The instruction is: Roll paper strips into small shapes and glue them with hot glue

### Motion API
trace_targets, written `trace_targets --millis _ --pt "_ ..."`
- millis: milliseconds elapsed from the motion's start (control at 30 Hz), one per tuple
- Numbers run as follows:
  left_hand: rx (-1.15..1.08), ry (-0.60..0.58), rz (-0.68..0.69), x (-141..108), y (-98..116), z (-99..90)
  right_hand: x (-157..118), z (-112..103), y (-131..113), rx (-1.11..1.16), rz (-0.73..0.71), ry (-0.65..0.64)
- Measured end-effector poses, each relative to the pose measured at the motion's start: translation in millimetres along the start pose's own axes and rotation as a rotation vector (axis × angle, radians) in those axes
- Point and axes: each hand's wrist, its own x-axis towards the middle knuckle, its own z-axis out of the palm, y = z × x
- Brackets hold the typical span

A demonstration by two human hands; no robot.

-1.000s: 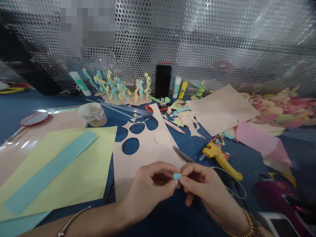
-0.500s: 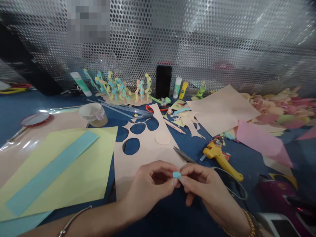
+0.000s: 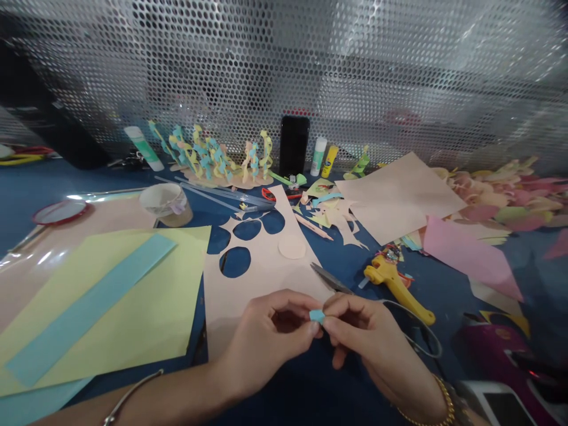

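A small piece of light blue paper is pinched between the fingertips of both hands, near the front of the table. My left hand grips its left side, thumb below and index finger above. On its right side, my right hand closes thumb and index finger. Beneath and beyond the hands lies a pale pink sheet with several round holes cut out. One loose pale pink disc rests on that sheet. Scissors lie just past my right hand, their handles hidden behind it.
A yellow hot glue gun with its cord lies to the right. Pale yellow paper bears a blue strip at left. Behind stand curled paper spirals, a phone and glue sticks. Paper petals are heaped far right.
Both hands keep their pinch on the blue paper, which has turned very slightly. The whole view has shifted a little; nothing else has visibly moved.
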Motion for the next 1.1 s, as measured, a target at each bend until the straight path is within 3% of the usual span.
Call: trace_targets --millis 367,1100 --pt "0.093 0.010 0.015 -2.3 1.6 1.2 0.7 1.1 -0.4 0.005 0.021 0.002" --pt "-0.056 -0.005 -0.064 2.5 -1.4 3.6 0.2 -2.3 -0.7 0.060 0.068 0.010"
